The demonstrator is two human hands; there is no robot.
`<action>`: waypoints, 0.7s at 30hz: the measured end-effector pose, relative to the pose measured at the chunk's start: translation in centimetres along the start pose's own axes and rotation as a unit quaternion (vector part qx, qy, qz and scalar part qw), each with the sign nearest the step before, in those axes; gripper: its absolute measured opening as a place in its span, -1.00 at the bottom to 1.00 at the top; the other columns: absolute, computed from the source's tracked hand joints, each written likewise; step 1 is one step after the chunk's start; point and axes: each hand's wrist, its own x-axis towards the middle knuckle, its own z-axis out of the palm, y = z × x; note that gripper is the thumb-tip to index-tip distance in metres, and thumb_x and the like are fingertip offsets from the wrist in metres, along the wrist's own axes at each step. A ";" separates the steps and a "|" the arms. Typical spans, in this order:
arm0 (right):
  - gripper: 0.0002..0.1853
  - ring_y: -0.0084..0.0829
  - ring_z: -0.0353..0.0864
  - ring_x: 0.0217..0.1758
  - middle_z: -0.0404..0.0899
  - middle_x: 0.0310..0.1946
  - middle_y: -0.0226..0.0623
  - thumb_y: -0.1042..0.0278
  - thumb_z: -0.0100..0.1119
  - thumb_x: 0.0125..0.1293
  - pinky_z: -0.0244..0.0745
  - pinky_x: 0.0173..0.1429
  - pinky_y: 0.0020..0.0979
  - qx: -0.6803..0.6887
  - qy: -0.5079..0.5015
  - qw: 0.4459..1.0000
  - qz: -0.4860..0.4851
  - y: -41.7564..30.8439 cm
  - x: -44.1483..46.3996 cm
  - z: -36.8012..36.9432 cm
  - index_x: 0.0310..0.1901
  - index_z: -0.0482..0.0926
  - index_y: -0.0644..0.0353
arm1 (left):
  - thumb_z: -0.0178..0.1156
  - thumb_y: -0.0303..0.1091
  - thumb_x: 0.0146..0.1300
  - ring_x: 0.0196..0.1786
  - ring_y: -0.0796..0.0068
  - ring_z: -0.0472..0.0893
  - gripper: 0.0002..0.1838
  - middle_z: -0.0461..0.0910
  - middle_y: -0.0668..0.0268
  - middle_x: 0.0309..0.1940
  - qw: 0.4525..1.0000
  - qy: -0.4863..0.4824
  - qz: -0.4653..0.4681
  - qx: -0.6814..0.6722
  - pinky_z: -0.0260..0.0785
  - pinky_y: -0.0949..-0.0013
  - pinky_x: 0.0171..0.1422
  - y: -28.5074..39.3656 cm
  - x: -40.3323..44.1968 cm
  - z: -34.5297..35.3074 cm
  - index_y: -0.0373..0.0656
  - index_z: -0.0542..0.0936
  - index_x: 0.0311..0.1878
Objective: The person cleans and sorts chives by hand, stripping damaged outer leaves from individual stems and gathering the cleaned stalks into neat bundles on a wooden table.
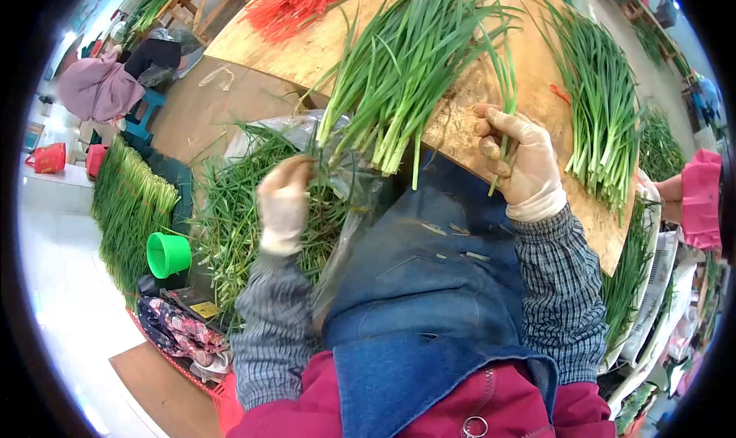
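Note:
My right hand (525,158), in a thin whitish glove, pinches a few stalks of garlic chives (504,81) upright by their lower ends, over the wooden board (465,123). My left hand (284,200), gloved too, is smeared by motion above a heap of loose green trimmings (253,238) in a clear plastic bag; whether it holds anything is unclear. Between the hands and beyond them, a big loose pile of chives (414,70) lies on the board, stalk ends overhanging the near edge. Another pile of chives (602,100) rests on the board's right side.
Red plastic strips (299,4) lie at the board's far left. At left stand a green bucket (169,255) and rows of chives (134,208). A seated person in a pink top (100,89) is at upper left; another person's pink sleeve (701,200) shows at right.

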 end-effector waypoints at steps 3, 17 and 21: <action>-0.84 -0.62 0.39 -0.65 0.49 -0.50 -0.27 0.48 0.00 0.21 0.15 -0.72 -0.67 0.016 -0.003 1.000 0.021 0.7 0.7 0.0 -0.21 0.44 0.37 | 0.09 -0.37 0.20 -0.23 0.39 0.53 -0.77 0.59 0.20 -0.22 0.949 0.157 -0.037 0.272 0.35 0.39 -0.03 -2.5 -1.2 -7.4 -0.25 0.56 -0.12; -0.82 -0.61 0.40 -0.66 0.50 -0.51 -0.27 0.50 -0.02 0.21 0.16 -0.71 -0.68 -0.031 0.035 0.999 -0.008 0.3 -1.0 0.0 -0.18 0.43 0.40 | 0.21 -0.42 -0.02 -0.47 0.25 0.49 -0.89 0.43 0.23 -0.51 0.868 0.005 0.340 0.362 0.37 0.28 -0.40 8.1 1.9 9.3 -0.16 0.48 -0.41; -0.81 -0.61 0.39 -0.65 0.48 -0.49 -0.24 0.48 -0.01 0.21 0.14 -0.72 -0.68 -0.020 0.014 1.000 -0.005 1.0 -0.3 -0.3 -0.22 0.44 0.45 | 0.19 -0.40 0.07 -0.55 0.55 0.48 -0.90 0.55 0.30 -0.55 0.986 -0.079 0.146 -0.006 0.30 0.50 -0.47 7.8 3.1 7.4 -0.22 0.56 -0.35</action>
